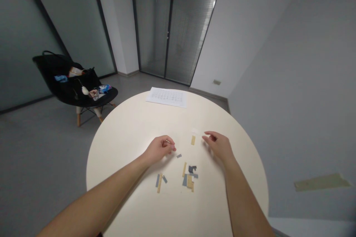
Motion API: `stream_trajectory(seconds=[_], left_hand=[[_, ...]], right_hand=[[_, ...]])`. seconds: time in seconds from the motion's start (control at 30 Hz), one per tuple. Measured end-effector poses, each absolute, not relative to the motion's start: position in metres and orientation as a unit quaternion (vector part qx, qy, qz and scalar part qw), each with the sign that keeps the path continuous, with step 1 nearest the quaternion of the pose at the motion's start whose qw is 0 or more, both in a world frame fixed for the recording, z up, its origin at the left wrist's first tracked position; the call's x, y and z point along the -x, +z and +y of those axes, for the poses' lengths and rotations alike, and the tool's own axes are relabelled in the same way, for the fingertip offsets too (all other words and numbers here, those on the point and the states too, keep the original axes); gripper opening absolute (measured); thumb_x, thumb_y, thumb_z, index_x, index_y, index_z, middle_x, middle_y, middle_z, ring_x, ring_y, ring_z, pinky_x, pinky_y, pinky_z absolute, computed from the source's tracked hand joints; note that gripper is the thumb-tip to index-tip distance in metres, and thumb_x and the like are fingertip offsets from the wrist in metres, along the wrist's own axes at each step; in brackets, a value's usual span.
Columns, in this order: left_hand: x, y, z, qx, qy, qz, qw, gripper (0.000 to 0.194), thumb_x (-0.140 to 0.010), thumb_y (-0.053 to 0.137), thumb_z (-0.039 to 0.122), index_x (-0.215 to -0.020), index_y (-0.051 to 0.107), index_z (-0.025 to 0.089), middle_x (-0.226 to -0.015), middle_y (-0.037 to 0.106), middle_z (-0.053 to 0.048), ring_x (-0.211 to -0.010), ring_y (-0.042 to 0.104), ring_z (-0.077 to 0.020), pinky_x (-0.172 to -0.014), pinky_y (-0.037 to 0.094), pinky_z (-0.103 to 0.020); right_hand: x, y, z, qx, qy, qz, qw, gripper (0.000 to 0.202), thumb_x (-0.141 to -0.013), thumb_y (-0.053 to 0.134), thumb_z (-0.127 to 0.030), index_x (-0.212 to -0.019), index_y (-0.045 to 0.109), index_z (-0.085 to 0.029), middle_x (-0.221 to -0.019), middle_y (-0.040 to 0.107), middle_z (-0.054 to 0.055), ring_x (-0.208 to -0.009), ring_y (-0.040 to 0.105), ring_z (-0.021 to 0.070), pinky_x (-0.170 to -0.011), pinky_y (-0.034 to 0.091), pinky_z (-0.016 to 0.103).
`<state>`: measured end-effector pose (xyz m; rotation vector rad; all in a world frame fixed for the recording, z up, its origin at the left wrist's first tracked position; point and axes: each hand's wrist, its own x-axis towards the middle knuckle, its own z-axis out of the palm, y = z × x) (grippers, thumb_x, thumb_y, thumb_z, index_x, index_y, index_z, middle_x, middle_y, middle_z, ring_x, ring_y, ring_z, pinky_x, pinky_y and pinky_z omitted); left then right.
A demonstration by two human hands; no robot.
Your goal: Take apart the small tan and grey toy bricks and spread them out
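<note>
Looking early: near pile [189,181] unassembled, tan piece [193,140] alone farther off; right hand [221,146] narrowly parted, left hand [159,150] curled (can't tell if holding).

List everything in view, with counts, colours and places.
Flat tan pieces: at least four, tan, on table
Flat grey pieces: at least five, light to dark grey, on table
Paper: one, white, table's far edge
Round table: one, cream, centre
Chair: one, black, left
Mixed items: count unclear, multicoloured, on chair
Glass panels: several, grey, back and left
Wall plate: one, pale, low, back
Strip: one, tan, right wall
Floor: one, grey, below
Left hand: one, bare, over table
Right hand: one, bare, over table
</note>
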<state>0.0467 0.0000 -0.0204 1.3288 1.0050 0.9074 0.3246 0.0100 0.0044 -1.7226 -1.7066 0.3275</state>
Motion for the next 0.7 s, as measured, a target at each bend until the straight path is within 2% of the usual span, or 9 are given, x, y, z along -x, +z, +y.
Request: stream_trajectory(seconds=[0.27, 0.57, 0.7], left_hand=[[-0.046, -0.024, 0.001, -0.58, 0.387, 0.423, 0.579, 0.009, -0.075, 0.063, 0.021, -0.081, 0.061, 0.015, -0.074, 0.071, -0.007, -0.064, 0.063, -0.0144, -0.061, 0.047, -0.026], [-0.046, -0.021, -0.002, -0.589, 0.381, 0.414, 0.58, 0.013, -0.074, 0.065, 0.025, -0.081, 0.062, 0.015, -0.074, 0.07, -0.006, -0.061, 0.06, -0.0135, -0.059, 0.045, -0.025], [-0.045, -0.02, -0.002, -0.601, 0.38, 0.412, 0.569, 0.014, -0.074, 0.066, 0.026, -0.08, 0.062, 0.015, -0.068, 0.066, -0.003, -0.058, 0.056, -0.012, -0.058, 0.042, -0.024]], right_hand=[[-0.367, -0.017, 0.022, 0.744, 0.052, -0.604, 0.282, 0.039, -0.077, 0.058, -0.044, -0.099, 0.074, -0.016, -0.07, 0.067, 0.005, -0.064, 0.059, 0.018, -0.065, 0.042, 0.03], [-0.361, -0.025, 0.027, 0.764, 0.035, -0.605, 0.222, 0.038, -0.08, 0.055, -0.045, -0.102, 0.074, -0.021, -0.092, 0.073, 0.008, -0.081, 0.064, 0.0211, -0.071, 0.044, 0.03], [-0.354, -0.02, 0.027, 0.778, 0.034, -0.598, 0.19, 0.038, -0.082, 0.053, -0.046, -0.107, 0.072, -0.024, -0.101, 0.073, 0.007, -0.087, 0.065, 0.0225, -0.071, 0.046, 0.031]])
